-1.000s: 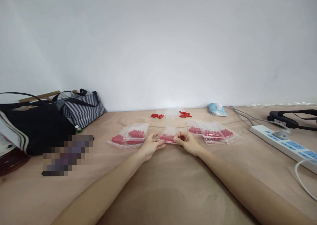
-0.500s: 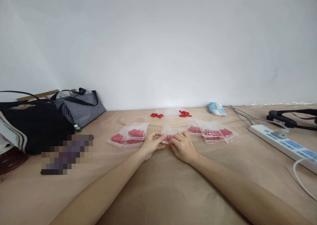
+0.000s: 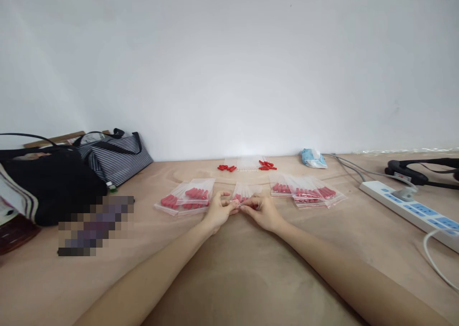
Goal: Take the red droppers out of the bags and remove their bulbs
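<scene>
A small clear zip bag (image 3: pixel 244 193) holding red capped pieces lies on the brown table (image 3: pixel 229 268) in front of me. My left hand (image 3: pixel 217 209) and my right hand (image 3: pixel 261 212) both pinch its near edge, fingertips almost meeting. To the left lie filled bags (image 3: pixel 186 197) in a small stack. To the right lies another group of filled bags (image 3: pixel 306 191). Further back, loose red caps (image 3: pixel 267 165) lie beside a row of clear thin tubes (image 3: pixel 247 163).
A black bag (image 3: pixel 50 182) and a striped bag (image 3: pixel 114 156) stand at the left by the wall. A white power strip (image 3: pixel 409 205) with cables, a black device (image 3: pixel 423 170) and a blue packet (image 3: pixel 313 157) lie at the right.
My right hand slid left along the bag's near edge until its fingertips came close to my left hand's. The bag stayed on the table.
</scene>
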The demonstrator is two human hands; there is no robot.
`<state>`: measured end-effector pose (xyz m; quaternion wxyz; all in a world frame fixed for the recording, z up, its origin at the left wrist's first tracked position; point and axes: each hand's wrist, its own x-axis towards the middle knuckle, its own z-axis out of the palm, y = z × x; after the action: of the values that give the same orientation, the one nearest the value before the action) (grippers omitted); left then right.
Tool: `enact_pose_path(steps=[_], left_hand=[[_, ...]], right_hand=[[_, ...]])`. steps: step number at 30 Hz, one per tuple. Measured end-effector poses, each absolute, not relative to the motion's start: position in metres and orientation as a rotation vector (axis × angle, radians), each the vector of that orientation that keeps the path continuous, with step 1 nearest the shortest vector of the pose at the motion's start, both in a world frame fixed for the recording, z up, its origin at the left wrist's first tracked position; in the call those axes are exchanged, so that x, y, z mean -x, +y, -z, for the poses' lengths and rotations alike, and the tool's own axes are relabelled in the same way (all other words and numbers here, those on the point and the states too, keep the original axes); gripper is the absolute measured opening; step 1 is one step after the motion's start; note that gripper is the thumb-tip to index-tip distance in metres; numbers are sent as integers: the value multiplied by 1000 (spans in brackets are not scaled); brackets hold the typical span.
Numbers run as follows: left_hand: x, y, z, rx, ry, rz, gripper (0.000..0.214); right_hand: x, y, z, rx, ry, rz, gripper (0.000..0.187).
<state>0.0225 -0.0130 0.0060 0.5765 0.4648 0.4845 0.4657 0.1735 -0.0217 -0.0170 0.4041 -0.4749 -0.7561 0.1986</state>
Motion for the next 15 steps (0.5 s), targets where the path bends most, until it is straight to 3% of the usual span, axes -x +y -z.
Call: enact_pose_path(steps=[4, 15], left_hand=[[-22, -13, -1, -1227, 1102, -1108, 37], [-19, -4, 17, -1575, 1022, -1073, 35]], right_hand=[[-169, -15, 22, 1287, -1708, -731, 16], [-159, -26, 14, 1477, -1655, -545, 15]])
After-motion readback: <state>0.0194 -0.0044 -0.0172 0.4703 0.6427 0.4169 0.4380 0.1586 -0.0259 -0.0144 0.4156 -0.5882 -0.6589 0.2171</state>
